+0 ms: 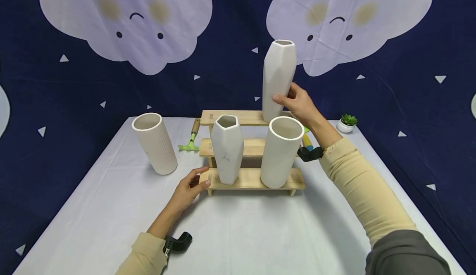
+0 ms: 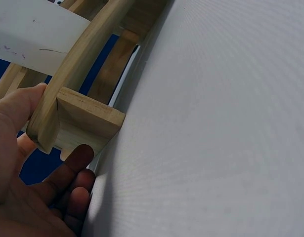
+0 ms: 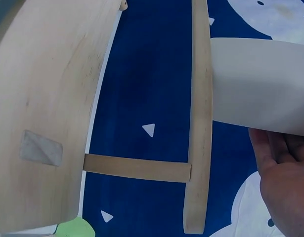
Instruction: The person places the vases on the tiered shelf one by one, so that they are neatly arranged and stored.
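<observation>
My right hand [image 1: 302, 106] grips a tall white faceted vase [image 1: 279, 72] around its lower half. The vase stands upright on the top tier of a three-tier wooden shelf stand [image 1: 253, 177]; in the right wrist view its base meets the top board [image 3: 201, 98]. With thumb above and fingers below, my left hand [image 1: 189, 189] holds the left end of the bottom board [image 2: 77, 54]. On that bottom tier stand a second faceted vase [image 1: 227, 151] with a grey marbled mark, at left, and a ribbed white cylindrical vase [image 1: 280, 155], at right.
Another ribbed cylindrical vase [image 1: 158, 147] stands on the white table left of the stand. A green hand rake [image 1: 191, 143] with a wooden handle lies behind it. A tool with a yellow and blue handle [image 1: 307, 142] is partly hidden at right. A small potted succulent [image 1: 347, 123] sits back right.
</observation>
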Motion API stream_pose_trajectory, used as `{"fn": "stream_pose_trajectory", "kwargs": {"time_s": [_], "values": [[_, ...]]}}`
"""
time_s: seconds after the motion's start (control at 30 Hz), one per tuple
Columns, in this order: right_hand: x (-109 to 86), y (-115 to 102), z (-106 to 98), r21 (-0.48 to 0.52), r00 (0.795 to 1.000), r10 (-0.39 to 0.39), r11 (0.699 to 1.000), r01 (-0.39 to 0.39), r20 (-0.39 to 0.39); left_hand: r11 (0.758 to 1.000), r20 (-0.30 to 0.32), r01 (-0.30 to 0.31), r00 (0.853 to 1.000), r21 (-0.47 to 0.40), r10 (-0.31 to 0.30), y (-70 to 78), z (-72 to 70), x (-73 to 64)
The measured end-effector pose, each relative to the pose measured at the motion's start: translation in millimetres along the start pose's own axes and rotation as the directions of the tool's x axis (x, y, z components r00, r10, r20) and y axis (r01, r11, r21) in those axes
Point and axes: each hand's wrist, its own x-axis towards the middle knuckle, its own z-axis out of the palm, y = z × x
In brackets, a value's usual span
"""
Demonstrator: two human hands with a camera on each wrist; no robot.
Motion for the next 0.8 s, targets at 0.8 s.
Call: {"fn": "stream_pose_trajectory", "kwargs": {"time_s": [0.8], "values": [[-32.1, -3.9, -28.5, -0.143, 0.999, 0.006, 0.990, -0.012, -0.044, 1.000, 0.001, -0.002, 1.000, 0.008, 0.002, -0.7, 0.1, 0.1]]}}
